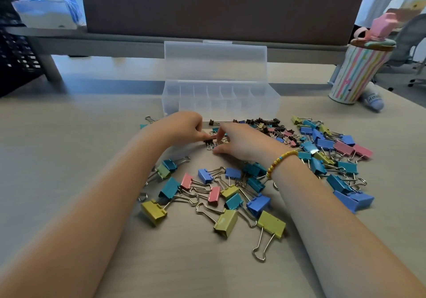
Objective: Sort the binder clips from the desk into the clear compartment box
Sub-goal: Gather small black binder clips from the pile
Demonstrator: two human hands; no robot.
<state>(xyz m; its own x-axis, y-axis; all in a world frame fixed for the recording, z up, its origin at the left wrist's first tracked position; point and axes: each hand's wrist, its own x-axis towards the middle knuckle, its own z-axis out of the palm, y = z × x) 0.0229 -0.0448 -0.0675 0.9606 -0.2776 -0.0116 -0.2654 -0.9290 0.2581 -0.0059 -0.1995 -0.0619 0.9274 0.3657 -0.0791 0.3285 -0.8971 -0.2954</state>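
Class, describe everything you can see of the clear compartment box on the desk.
The clear compartment box looks like frosted translucent plastic, long and rectangular. Its hinged lid stands open and upright behind the tray, with a latch tab on its top edge. Thin dividers split the tray into two rows of small cells, all seemingly empty. It sits on the desk just beyond the binder clips; neither hand touches it.

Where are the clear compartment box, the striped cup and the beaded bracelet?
clear compartment box (221, 106): head view, on its front wall.
striped cup (355, 74): head view, on its side wall.
beaded bracelet (280, 159): head view, on the yellow beads at the right wrist.
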